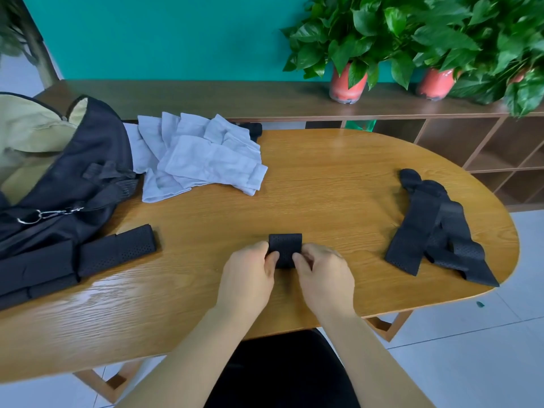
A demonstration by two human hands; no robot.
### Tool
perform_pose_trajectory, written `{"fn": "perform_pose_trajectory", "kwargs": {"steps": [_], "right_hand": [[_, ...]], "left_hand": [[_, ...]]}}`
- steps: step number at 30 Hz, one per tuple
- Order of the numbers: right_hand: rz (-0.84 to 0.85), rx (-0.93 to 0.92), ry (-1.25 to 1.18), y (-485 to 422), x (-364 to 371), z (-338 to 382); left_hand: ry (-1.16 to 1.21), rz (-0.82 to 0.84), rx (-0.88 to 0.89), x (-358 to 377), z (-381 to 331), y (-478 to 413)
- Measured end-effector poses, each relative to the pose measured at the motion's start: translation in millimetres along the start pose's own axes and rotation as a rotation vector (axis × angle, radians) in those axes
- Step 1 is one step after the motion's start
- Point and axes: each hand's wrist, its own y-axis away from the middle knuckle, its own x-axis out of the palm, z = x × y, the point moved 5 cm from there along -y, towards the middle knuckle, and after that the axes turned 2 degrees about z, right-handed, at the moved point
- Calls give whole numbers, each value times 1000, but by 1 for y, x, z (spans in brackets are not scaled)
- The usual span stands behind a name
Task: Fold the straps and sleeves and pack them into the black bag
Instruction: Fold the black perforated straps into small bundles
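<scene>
- Close to the table's (309, 178) near edge, the left hand (250, 273) and right hand (325, 275) sit side by side. Each pinches one side of a small folded strap (285, 245) between thumb and curled fingers, and the strap lies flat on the wood.
- Bare wood runs from the strap toward 12 o'clock up to the far edge, and also out to both sides.
- At 9 o'clock, a row of flat folded straps (117, 251) lies against the black bag (88, 160).
- At 3 o'clock, loose black straps (424, 231) lie heaped by the table's rounded end, with the nearest tip close to the rim.
- At 10 o'clock, the bag slumps over the table's left end. Its mouth gapes on a beige lining; I cannot tell what is inside.
- At 11 o'clock, white sleeves (203, 157) overlap in a heap that touches the bag.
- Beyond, from 12 to 2 o'clock, a shelf unit (441, 142) with open cubbies carries potted plants (368, 30).
</scene>
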Motion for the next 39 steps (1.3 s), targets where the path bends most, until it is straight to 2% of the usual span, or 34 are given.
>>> {"fn": "perform_pose_trajectory", "kwargs": {"steps": [9, 14, 16, 18, 20, 23, 29, 34, 39], "right_hand": [[50, 128, 67, -17, 7, -2], [34, 140, -13, -18, 3, -8], [10, 99, -52, -15, 2, -10], [-9, -36, -33, -10, 4, -8], [28, -173, 38, -5, 12, -4], [44, -260, 205, 2, 22, -3], [12, -272, 275, 2, 26, 1], [-4, -290, 186, 12, 34, 13], [70, -305, 74, 29, 54, 41]], "left_hand": [[0, 93, -109, 6, 5, -27], [-59, 64, -101, 3, 10, -30], [-59, -4, -35, 1, 11, -23], [-30, -66, 71, 2, 9, -15], [-82, -65, 163, 11, 10, -8], [-207, -36, 170, 21, 15, -3], [-293, -62, 211, 20, 16, 0], [-280, -66, 201, 7, 26, 14], [-333, -121, 136, -16, 52, 38]]}}
